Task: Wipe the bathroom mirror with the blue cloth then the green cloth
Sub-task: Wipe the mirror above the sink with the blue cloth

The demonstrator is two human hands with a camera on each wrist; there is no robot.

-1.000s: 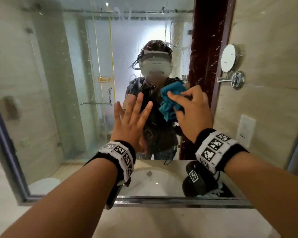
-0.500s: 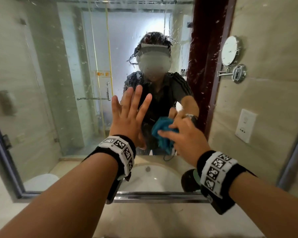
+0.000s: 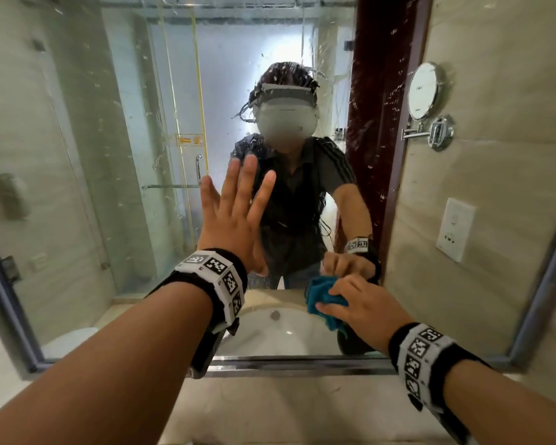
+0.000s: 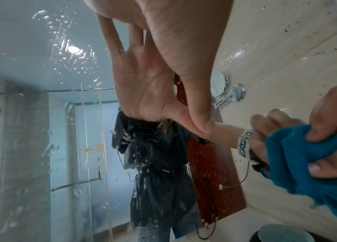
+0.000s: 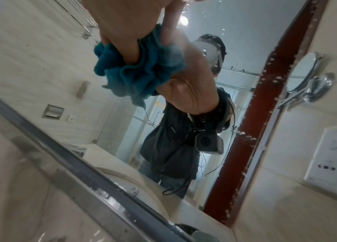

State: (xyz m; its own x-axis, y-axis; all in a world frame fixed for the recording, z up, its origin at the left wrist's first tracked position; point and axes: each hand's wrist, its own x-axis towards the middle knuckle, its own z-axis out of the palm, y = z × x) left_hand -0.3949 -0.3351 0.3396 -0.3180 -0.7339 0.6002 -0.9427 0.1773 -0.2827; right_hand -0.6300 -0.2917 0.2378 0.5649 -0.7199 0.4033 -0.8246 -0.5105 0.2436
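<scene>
The bathroom mirror (image 3: 109,194) fills the wall ahead, speckled with water drops and streaks. My right hand (image 3: 357,303) grips the bunched blue cloth (image 3: 323,298) and presses it on the glass low down, near the bottom frame. The blue cloth (image 4: 308,163) also shows at the right of the left wrist view, and bunched in my fingers (image 5: 130,54) in the right wrist view as the cloth (image 5: 140,72). My left hand (image 3: 235,213) lies flat on the mirror with straight fingers, left of the cloth; its palm (image 4: 184,41) touches the glass. No green cloth is in view.
A chrome frame (image 3: 289,369) edges the mirror's bottom above a pale counter (image 3: 286,412). The glass reflects a sink basin, a shower screen, a dark red door, a round wall mirror and a socket. A dark object (image 3: 353,345) shows behind my right hand in the reflection.
My right hand has swept the blue cloth down the mirror from chest height to near the bottom frame. The left hand has stayed flat on the glass.
</scene>
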